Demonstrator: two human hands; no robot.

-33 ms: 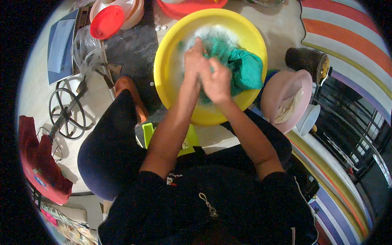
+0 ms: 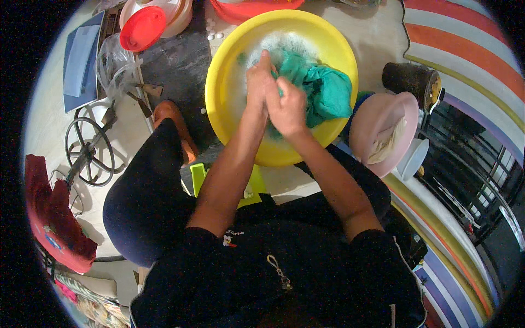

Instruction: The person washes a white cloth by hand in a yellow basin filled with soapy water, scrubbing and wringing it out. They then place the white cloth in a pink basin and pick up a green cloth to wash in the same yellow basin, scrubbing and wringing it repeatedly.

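A wide yellow basin (image 2: 216, 82) holds soapy water with white suds (image 2: 287, 41) and a wet green cloth (image 2: 331, 93). Over the water my left hand (image 2: 259, 85) and my right hand (image 2: 288, 106) press together at the left part of the cloth. The right hand's fingers are curled closed round the fabric. My left hand is closed on it too, partly covering what lies between the palms. A puffed bundle of the cloth rests in the water against the basin's right side.
Right of the basin, a pink tub (image 2: 407, 126) holds pale cloth, near a dark pot (image 2: 404, 85). A lime-green stool (image 2: 254, 180) is between my knees. Red tubs stand beyond; a black valve-like wheel (image 2: 90, 150) and a clear plastic bag (image 2: 117, 65) lie left.
My right hand has shifted very slightly to the left and looks sharper than before. The cloth bundle stays in about the same place.
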